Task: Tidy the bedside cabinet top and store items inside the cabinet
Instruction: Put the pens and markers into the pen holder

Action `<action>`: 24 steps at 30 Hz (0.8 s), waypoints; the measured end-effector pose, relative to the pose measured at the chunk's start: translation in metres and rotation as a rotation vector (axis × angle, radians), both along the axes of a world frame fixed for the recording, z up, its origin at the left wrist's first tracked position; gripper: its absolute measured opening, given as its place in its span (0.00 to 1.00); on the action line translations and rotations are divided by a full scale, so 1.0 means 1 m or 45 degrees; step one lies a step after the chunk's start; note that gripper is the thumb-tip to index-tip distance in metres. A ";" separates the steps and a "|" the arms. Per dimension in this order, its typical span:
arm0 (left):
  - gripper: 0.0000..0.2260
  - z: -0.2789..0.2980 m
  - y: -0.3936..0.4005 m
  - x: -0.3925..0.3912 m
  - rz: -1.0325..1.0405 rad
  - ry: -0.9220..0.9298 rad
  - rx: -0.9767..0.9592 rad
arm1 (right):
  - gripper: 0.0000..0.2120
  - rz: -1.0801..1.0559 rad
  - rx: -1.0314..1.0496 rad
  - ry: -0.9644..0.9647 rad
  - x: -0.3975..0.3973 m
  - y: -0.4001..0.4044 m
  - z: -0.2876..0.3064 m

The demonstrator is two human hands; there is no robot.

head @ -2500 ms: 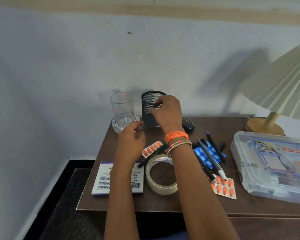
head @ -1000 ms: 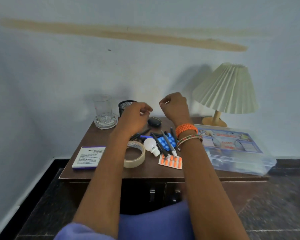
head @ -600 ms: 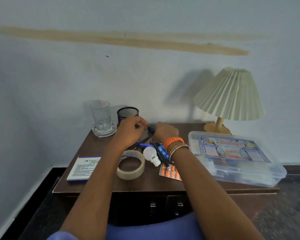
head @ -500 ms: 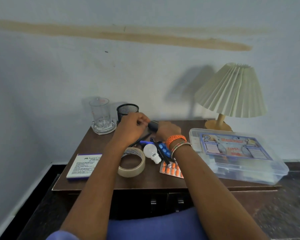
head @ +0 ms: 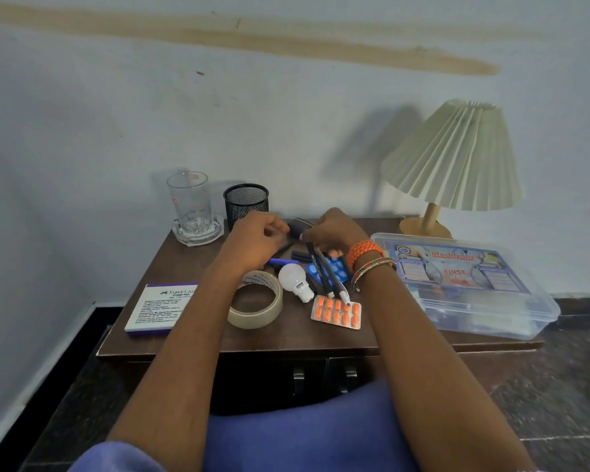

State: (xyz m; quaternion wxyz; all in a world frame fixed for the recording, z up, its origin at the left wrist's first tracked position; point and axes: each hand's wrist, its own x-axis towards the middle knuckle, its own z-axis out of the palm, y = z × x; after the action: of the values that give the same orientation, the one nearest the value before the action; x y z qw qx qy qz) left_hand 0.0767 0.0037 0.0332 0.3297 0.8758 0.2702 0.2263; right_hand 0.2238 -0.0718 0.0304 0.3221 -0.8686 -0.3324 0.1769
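Head view: both hands work at the back of the cabinet top (head: pixel 191 342), which serves as the counter. The left hand (head: pixel 252 241) has fingers curled, apparently pinching a thin dark pen; what exactly it grips is partly hidden. The right hand (head: pixel 334 229) curls over the pile of pens (head: pixel 322 270), its fingers bent onto one, with a small dark object between the two hands. The mesh pen cup (head: pixel 246 203) stands empty just behind the left hand, beside a glass (head: pixel 188 202) on its coaster. Near the wrists lie a white bulb (head: pixel 295 277), a tape roll (head: pixel 258 306), orange tablets (head: pixel 336 312), a blue blister strip (head: pixel 334 270), a stamp pad box (head: pixel 157 306) and a first-aid box (head: pixel 464 284). Nothing appears stored yet; cabinet doors look closed. Risks, judged: a forearm sweep could roll the bulb off the edge, or a reach toward the cup could knock the glass.
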 end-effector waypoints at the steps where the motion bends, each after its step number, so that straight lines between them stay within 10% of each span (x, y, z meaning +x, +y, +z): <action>1: 0.07 0.001 -0.001 0.001 -0.019 -0.004 -0.019 | 0.16 -0.014 0.101 0.054 0.001 -0.003 0.005; 12: 0.06 0.014 -0.014 0.000 -0.216 -0.142 -0.538 | 0.02 0.092 0.907 0.820 -0.023 -0.015 0.035; 24: 0.09 0.006 0.006 -0.006 -0.096 -0.141 -0.316 | 0.04 0.031 1.109 1.019 -0.010 -0.018 0.029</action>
State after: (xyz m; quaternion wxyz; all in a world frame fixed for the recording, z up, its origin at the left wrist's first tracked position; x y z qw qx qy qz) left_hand 0.0707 0.0102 0.0397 0.4582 0.8239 0.2445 0.2268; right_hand 0.2138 -0.0897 0.0593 0.7474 -0.5182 -0.2368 0.3418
